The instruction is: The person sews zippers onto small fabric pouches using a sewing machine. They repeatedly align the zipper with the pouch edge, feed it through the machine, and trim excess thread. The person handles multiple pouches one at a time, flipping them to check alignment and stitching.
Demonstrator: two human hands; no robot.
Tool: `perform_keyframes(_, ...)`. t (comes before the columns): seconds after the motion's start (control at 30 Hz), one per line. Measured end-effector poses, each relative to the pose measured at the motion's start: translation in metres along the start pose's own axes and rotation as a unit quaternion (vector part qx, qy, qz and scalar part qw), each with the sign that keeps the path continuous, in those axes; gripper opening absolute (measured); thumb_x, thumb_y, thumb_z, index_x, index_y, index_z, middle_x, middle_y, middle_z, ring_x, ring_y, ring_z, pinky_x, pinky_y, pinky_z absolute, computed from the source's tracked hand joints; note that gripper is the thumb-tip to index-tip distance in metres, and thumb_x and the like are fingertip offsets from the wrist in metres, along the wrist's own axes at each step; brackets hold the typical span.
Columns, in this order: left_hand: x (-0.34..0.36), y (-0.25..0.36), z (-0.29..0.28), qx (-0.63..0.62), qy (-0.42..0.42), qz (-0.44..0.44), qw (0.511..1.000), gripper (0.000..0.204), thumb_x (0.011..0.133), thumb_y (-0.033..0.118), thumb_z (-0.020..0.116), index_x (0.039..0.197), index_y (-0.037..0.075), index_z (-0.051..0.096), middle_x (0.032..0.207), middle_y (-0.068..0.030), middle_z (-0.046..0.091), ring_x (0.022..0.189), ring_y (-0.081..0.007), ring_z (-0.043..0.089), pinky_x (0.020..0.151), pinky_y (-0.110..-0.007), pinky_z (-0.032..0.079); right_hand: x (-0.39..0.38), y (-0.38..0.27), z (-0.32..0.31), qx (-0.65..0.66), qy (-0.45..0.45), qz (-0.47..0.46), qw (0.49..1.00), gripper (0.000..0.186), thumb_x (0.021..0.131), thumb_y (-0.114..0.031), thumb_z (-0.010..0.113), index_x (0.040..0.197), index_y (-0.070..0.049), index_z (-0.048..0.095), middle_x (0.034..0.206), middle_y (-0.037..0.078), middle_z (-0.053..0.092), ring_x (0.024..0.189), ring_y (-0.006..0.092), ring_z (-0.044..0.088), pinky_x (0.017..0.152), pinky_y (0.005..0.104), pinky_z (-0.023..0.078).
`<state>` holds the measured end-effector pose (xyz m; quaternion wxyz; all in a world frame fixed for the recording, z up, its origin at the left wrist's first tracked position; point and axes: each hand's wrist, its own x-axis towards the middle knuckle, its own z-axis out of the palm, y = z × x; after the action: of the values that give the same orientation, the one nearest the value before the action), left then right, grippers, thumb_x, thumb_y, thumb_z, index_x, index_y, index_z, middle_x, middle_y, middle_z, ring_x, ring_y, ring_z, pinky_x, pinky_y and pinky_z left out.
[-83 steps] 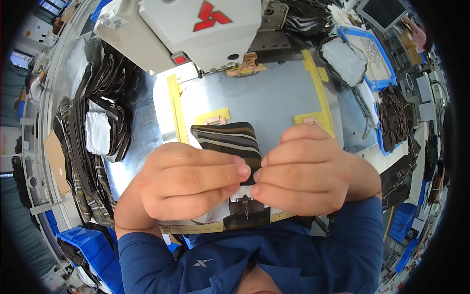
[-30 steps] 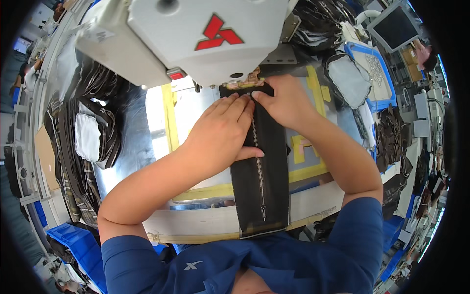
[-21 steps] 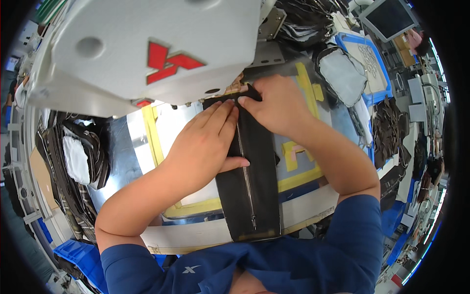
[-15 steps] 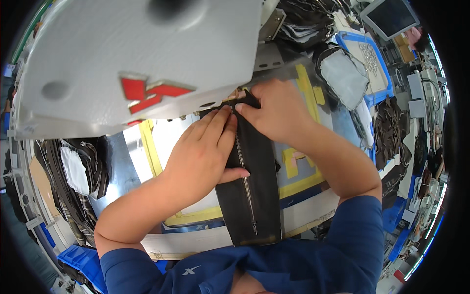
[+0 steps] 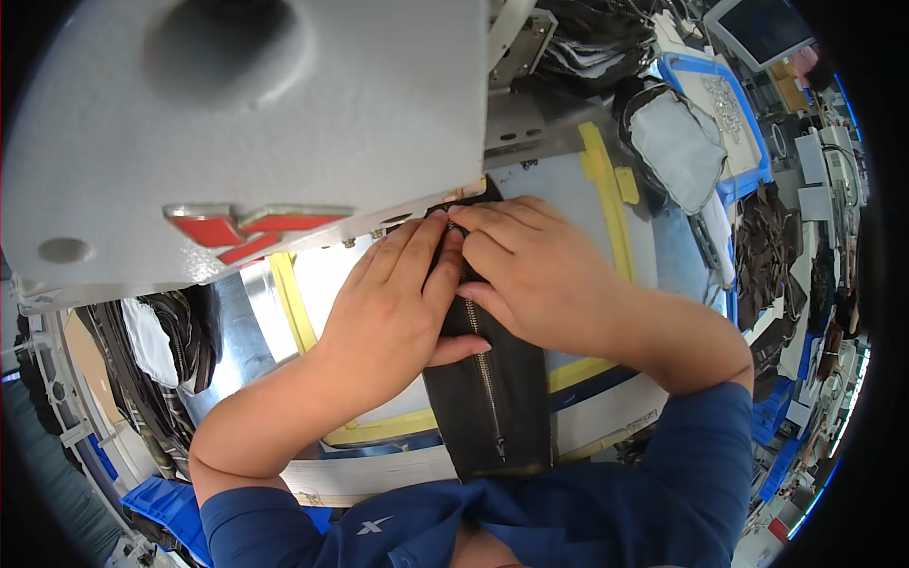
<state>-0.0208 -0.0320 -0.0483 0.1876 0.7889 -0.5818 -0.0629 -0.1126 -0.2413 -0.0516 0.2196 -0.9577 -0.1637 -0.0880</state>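
A long black fabric strip (image 5: 516, 398) with a metal zipper (image 5: 486, 388) down its middle runs from beneath the white sewing machine head (image 5: 284, 114) to the near table edge. My left hand (image 5: 388, 303) lies open on its upper left, fingertips at the top of the zipper just under the machine, thumb out across the zipper. My right hand (image 5: 530, 270) also lies open on the strip, right of the zipper, fingertips at the top near my left hand's, thumb on the zipper. Yellow tape (image 5: 615, 227) marks the pale work plate. The needle area is hidden.
Dark fabric stacks (image 5: 189, 331) with white pieces lie at the left. At the right are a padded white piece (image 5: 668, 142), a blue-rimmed tray (image 5: 757, 170) of small metal parts, brown fabric pieces (image 5: 762, 237) and a monitor (image 5: 757, 28). A blue crate (image 5: 161, 506) stands at lower left.
A striped piece seen earlier has given way to the black zipper strip. My right hand has shifted from the strip's top corner to lie flatter beside my left. The machine head looms larger in view.
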Motion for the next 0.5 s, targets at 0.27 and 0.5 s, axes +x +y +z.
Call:
perform_keyframes(0.27, -0.001, 0.003, -0.002, 0.006, -0.010, -0.011, 1.000, 0.095, 0.073, 0.051, 0.090, 0.138, -0.009, 0.059, 0.150, -0.0301, 0.053, 0.138, -0.0483, 0.054, 0.118, -0.053, 0.045, 0.002, 0.000, -0.010, -0.014, -0.026, 0.000, 1.000, 0.047, 0.091, -0.031, 0.079, 0.121, 0.002, 0.066, 0.132, 0.018, 0.069, 0.121, 0.0314, 0.068, 0.105, 0.0421, 0.048)
perform_keyframes(0.5, -0.002, 0.007, -0.004, 0.069, -0.022, -0.011, 0.997, 0.099, 0.073, 0.057, 0.087, 0.142, -0.008, 0.059, 0.150, -0.0288, 0.055, 0.140, -0.0486, 0.052, 0.119, -0.053, 0.044, -0.001, 0.000, -0.015, -0.048, -0.035, 0.024, 0.998, 0.048, 0.090, -0.038, 0.081, 0.116, 0.001, 0.068, 0.126, 0.018, 0.072, 0.117, 0.0307, 0.071, 0.101, 0.0425, 0.050)
